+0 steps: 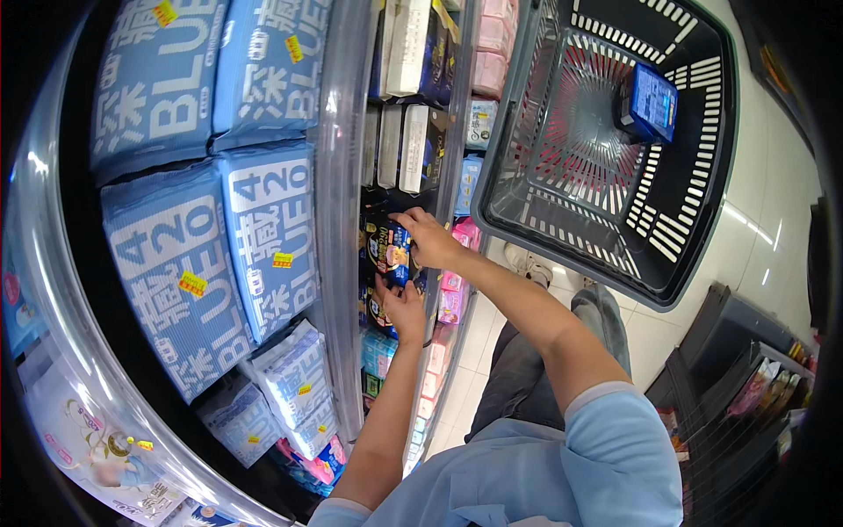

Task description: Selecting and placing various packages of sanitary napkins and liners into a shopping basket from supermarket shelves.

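A dark blue sanitary pad package (395,253) with a picture on its front lies in a narrow shelf row, between my two hands. My right hand (428,240) grips it at the upper and right side, fingers over the top edge. At the lower edge, the fingers of my left hand (403,309) press against the same package. Just below, partly covered by my left hand, is a similar dark package (379,315). The row's inner part is dark and hard to make out.
A grey plastic shopping basket (487,197) stands at upper right, holding one blue package (649,105). Large light-blue packages (178,263) fill the left shelf behind a clear plastic edge (336,263). Pale-sided packs (415,148) stand above my hands. A wire rack (718,395) is at right.
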Demonstrator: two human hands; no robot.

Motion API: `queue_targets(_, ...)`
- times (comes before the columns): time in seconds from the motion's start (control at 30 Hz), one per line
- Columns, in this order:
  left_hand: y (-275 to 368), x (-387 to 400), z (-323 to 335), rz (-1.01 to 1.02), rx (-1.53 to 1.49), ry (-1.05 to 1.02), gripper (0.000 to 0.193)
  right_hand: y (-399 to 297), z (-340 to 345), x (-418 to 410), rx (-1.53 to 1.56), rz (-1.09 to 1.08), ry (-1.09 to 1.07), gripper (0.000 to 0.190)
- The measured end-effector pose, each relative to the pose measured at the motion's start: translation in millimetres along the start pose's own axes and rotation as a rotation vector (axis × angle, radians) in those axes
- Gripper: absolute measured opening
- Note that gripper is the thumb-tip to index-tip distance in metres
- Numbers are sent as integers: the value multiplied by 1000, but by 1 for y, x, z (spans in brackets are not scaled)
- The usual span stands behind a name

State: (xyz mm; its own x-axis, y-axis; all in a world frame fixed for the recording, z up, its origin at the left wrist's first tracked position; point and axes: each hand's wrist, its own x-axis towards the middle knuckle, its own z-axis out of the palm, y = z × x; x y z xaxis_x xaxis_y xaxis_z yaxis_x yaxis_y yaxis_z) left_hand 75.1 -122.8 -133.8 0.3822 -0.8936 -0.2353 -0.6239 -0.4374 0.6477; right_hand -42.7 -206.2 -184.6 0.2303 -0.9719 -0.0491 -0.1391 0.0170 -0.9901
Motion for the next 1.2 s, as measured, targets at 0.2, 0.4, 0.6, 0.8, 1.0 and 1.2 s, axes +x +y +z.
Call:
queue_targets(0.2, -5, 6, 0, -37, 131, -52, 67, 8, 2, -6, -51, 111, -52, 66)
queue_targets(0.4, 33, 46, -18, 499, 559, 143, 52, 1, 8, -23, -27, 127, 187, 69)
queue_targets(0.6, 54, 106, 10, 496, 665, 214, 44, 0, 15, -56, 71, 251, 228, 67)
queue_targets(0.8, 38, 128, 26, 343, 841, 92, 48, 9, 10, -90, 59, 240, 173, 59)
queue_targets(1.0, 37, 127, 26, 268, 830, 87, 50, -7, -9, -107, 23, 235, 171, 59)
queue_targets(1.2, 47, 127, 25, 191, 834, 87, 52, -22, -37, -108, -29, 203, 143, 58)
